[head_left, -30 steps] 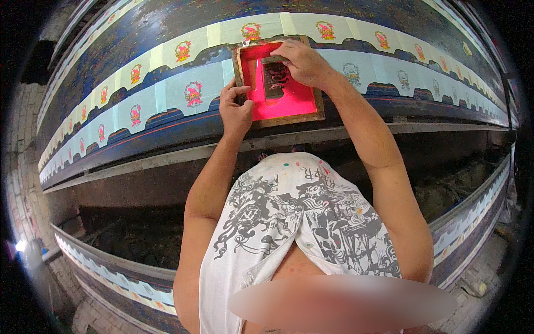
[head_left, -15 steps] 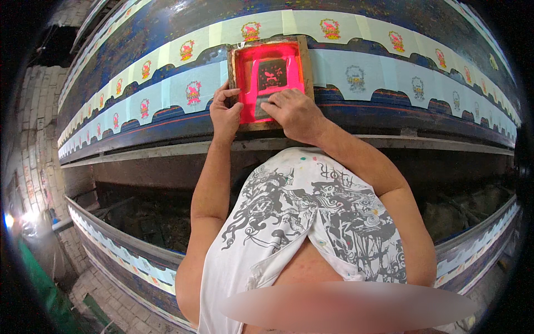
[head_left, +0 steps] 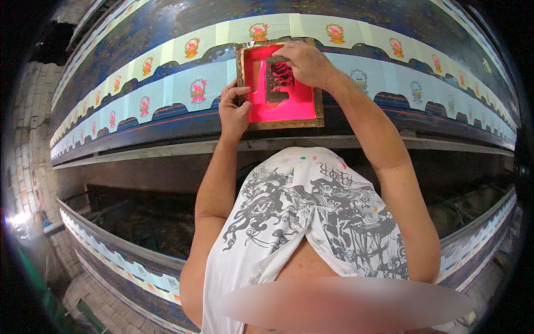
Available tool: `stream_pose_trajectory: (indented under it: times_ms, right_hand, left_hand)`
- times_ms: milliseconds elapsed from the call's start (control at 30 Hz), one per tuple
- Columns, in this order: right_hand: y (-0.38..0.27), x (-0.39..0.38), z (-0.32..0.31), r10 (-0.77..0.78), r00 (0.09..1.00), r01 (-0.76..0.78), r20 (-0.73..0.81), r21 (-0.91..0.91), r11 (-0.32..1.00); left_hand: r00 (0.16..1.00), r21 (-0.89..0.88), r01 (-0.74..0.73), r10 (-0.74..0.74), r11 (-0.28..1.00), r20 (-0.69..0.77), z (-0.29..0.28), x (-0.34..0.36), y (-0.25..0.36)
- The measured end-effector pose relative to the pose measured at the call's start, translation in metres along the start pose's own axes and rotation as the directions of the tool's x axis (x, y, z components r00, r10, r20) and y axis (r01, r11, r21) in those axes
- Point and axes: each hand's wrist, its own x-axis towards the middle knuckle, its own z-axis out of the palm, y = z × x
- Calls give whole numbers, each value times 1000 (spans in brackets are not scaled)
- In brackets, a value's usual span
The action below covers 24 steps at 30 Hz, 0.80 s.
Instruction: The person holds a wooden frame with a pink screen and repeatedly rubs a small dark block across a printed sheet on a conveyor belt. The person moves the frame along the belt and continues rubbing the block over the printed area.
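Observation:
A wooden-framed printing screen [head_left: 318, 111] coated with bright pink ink lies over the light blue pieces [head_left: 217, 80] on the dark table. Its dark middle panel carries a pink pattern. My left hand [head_left: 233, 108] has its fingers bent around the screen's left edge. My right hand [head_left: 306, 68] is closed at the top inside the frame, on a squeegee that is mostly hidden under the fingers. Pink-printed light blue pieces lie left of the screen; those to its right show grey designs.
A row of pale yellow pieces [head_left: 364, 36] with pink-and-yellow prints runs behind the screen along the long table [head_left: 222, 22]. A metal rail [head_left: 139, 158] edges the table before me. A second table [head_left: 122, 261] with printed pieces is low at the sides, and a brick floor [head_left: 39, 139] shows at left.
Half a second ago my right hand was at the lower part of the screen; it has moved up to the top. My left hand still grips the left edge.

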Motion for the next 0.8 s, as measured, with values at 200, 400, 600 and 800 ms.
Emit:
stream_pose_trajectory:
  times_ms: [200,400,600,800]
  right_hand:
    - [15,-29,6,-18,999,15,-30,-85,996]
    - [30,-77,-2,26,996,-32,-86,-62,998]
    - [-23,-79,15,-8,999,10,-46,36,999]
    - [-21,-96,12,-5,998,-2,56,124,992]
  left_hand:
    - [991,155,-134,134,979,15,34,18,-3]
    - [994,172,-104,97,980,46,101,67,-8]
    - [994,156,-89,97,984,-45,54,64,-10]
    - [994,196,-40,59,980,-91,64,59,-19]
